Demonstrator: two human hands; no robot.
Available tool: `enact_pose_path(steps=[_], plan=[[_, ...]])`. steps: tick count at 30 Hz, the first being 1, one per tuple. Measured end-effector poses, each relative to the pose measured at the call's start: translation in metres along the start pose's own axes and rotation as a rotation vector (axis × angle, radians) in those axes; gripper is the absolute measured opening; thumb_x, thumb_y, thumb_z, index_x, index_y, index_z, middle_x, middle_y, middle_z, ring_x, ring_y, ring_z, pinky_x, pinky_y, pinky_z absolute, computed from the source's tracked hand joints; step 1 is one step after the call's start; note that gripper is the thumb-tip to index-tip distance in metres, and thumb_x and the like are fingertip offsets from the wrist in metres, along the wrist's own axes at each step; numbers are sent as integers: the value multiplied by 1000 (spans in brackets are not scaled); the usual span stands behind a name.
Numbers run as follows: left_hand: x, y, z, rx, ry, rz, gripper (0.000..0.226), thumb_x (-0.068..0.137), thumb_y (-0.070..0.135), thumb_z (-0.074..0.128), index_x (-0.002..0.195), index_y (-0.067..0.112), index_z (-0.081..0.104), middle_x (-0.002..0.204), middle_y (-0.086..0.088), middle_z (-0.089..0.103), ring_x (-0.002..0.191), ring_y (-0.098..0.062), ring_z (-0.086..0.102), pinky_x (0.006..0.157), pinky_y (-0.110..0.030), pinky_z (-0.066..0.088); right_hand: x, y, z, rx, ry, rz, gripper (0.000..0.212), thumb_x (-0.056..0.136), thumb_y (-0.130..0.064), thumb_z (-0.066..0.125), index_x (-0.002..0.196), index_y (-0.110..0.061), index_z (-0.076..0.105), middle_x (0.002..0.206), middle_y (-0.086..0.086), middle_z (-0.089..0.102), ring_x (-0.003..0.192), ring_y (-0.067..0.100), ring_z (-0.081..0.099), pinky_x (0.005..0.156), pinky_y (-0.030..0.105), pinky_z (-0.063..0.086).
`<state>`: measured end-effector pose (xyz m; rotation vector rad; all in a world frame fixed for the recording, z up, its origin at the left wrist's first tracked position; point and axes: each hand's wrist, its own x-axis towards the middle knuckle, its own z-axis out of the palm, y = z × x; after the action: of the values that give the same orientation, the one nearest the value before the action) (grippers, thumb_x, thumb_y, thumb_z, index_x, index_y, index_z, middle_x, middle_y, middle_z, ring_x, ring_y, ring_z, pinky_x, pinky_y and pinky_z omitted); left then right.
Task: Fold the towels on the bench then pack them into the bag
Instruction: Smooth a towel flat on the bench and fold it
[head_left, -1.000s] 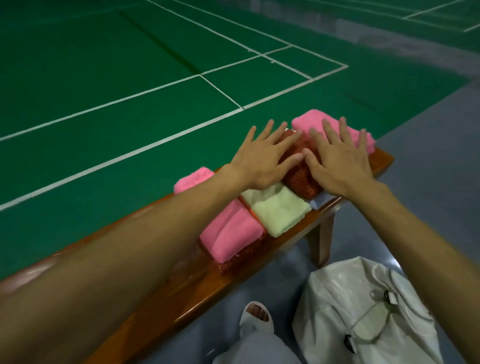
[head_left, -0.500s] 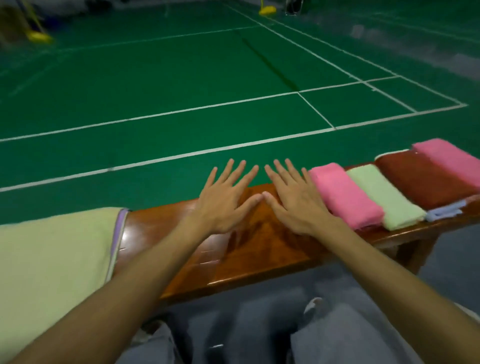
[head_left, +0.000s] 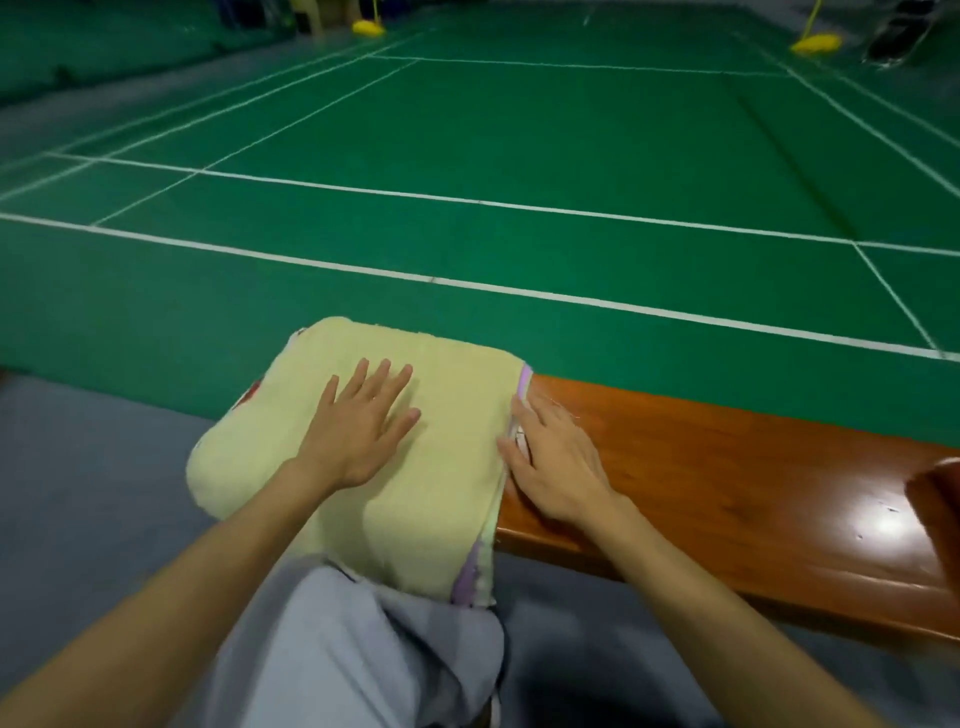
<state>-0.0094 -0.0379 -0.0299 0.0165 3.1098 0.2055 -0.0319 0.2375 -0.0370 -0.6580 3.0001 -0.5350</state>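
Two hands, both flat, fingers straight, nothing clasped. My left hand presses top of yellow towel; my right hand lies on bench, fingertips touching towel's purple-trimmed right edge. Towel covers bench's left end, near edge drooping onto my knee.

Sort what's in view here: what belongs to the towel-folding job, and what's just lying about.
Belongs to the job:
- pale yellow towel, draped over the bench end
- wooden bench
- left hand, flat on the towel
- right hand, fingers at the towel's purple-trimmed edge

Just lying about:
- yellow post bases on the far court
- green court floor
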Motion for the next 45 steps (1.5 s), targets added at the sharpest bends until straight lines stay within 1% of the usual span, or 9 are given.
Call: enact_pose_path(steps=[3,6,11,17,25,34,37,40,45], plan=[[-8,-41,4,-66,64,-116,61,108,54,26,162,26,27,170,-5,20,157,-29,15,125,-52,13,9,-24,15,42,57,99,49,102,-50,46,132,-14,58,129,9,58,120,28,52,100,44,48],[-11,-68,3,-183,369,-309,47,102,40,48,129,4,61,135,-21,59,122,-41,52,102,-52,43,16,-37,23,200,215,261,33,95,-44,65,108,-14,71,96,1,67,88,19,62,79,39,56],[-4,-90,-8,-411,501,-771,25,90,27,72,101,5,74,109,-17,68,97,-36,60,82,-45,51,23,-45,24,367,337,365,9,89,-23,78,93,-16,82,87,-2,77,76,9,67,74,29,59],[-7,-72,-19,-270,672,-613,8,88,10,70,89,4,76,103,-16,61,94,-36,55,77,-41,43,10,-39,10,408,485,246,8,90,-18,74,82,-17,72,77,-7,63,71,10,57,58,15,36],[-21,-5,-41,-240,792,-345,6,88,9,65,84,5,67,96,-13,61,85,-35,56,66,-36,37,-9,2,-28,711,349,362,16,108,-31,38,94,-29,44,93,2,58,87,26,62,75,51,58],[4,142,1,-359,350,-26,14,109,26,34,100,15,31,71,-5,50,66,-36,46,59,-40,31,-50,151,-74,1085,632,843,12,106,-13,47,107,-7,58,99,8,59,84,18,54,63,28,42],[11,183,32,-406,251,49,14,109,26,33,108,12,35,79,-8,57,77,-43,57,60,-43,34,-81,205,-82,979,595,872,13,100,-9,56,108,-2,65,103,10,65,92,22,58,64,28,45],[19,207,57,-428,249,59,29,107,20,39,132,4,39,112,-21,64,99,-47,60,76,-48,43,-101,239,-81,790,553,905,2,95,-17,66,96,-16,68,101,6,70,95,25,63,72,32,50],[19,222,66,-301,239,-57,36,97,29,56,125,15,40,113,-13,64,97,-37,62,73,-43,46,-112,251,-84,405,492,794,14,90,-26,71,99,-21,61,100,6,70,93,31,66,78,39,51]])
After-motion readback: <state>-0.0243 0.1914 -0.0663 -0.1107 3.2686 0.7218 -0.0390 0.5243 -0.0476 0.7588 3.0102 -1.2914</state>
